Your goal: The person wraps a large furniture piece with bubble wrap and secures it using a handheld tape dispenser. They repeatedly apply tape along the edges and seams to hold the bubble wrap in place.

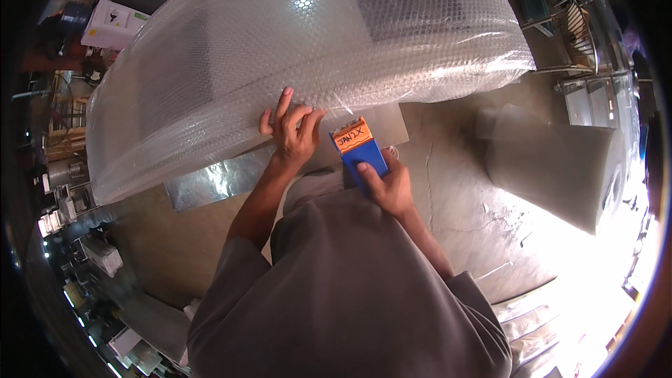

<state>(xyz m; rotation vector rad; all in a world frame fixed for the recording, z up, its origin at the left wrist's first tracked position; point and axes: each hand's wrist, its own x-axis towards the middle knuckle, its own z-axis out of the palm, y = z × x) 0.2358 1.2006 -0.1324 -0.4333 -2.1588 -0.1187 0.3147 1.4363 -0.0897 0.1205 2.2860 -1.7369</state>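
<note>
Bubble wrap (280,49) covers a bulky item (402,0), sealing seemingly unfinished; left hand (297,137) loosely spread, right hand (392,185) gripping a blue-and-orange tool (362,155).

At 12 o'clock, the bubble wrap (308,35) is whitish with round dots. The tool (360,155) is blue with an orange end and black squiggles. The shirt (350,287) at 6 o'clock is grey, the sheet (217,183) at 9 is silver, and the roll (549,168) at 3 is pale grey.
</note>
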